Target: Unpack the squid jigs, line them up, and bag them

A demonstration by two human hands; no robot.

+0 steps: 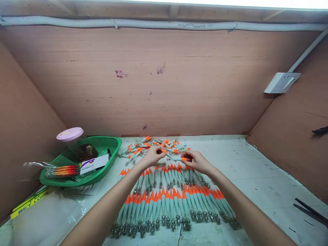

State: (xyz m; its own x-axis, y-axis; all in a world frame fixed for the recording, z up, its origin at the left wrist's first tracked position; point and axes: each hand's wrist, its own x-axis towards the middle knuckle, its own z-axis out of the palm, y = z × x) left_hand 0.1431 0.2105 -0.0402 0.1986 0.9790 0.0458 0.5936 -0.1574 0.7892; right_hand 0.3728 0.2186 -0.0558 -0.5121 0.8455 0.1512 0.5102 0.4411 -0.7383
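Both of my hands meet over the middle of the table. My left hand (153,156) pinches the orange end of a pale green squid lure (164,152). In my right hand (196,162) is another such lure (182,159), held between closed fingers. Behind the hands lies a loose heap of lures (143,145) with orange tips and wire hooks. In front of them, two neat rows of lures (169,201) lie side by side with the hooks toward me.
A green plastic basket (112,145) at the left holds a jar with a pink lid (70,134), a packet of red lures (63,171) and a card. Brown board walls enclose the table. A white socket (282,82) hangs at right. Dark tools (310,210) lie at the right edge.
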